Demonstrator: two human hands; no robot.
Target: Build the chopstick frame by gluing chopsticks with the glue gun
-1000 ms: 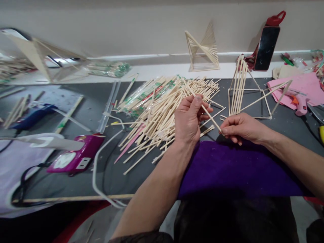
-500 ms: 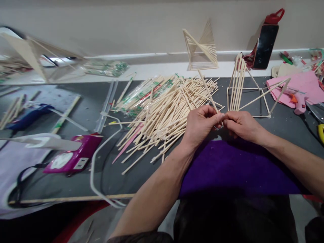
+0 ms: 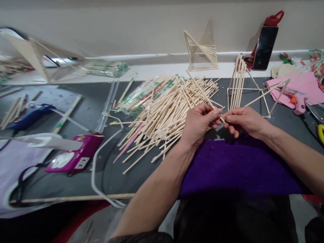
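Note:
My left hand is closed round a thin wooden stick near its lower end. The stick slants up and to the left over a heap of loose wooden sticks. At the stick's lower tip, my right hand has thumb and forefinger pinched together, with the other fingers curled loosely below. Exactly what lies between those fingertips is hard to see. Just behind my right hand stands a frame of glued sticks, with a row of sticks leaning up on its left side.
A purple cloth lies at the table's front edge. On the right are a pink glue gun and pink sheets. A phone leans on a bottle. A twisted stick model stands behind; a magenta power strip and cable lie left.
The stick has tilted further left, its top end moving left and slightly down. My right hand has shifted slightly right, its lower fingers loosening, so the stick's lower tip now shows.

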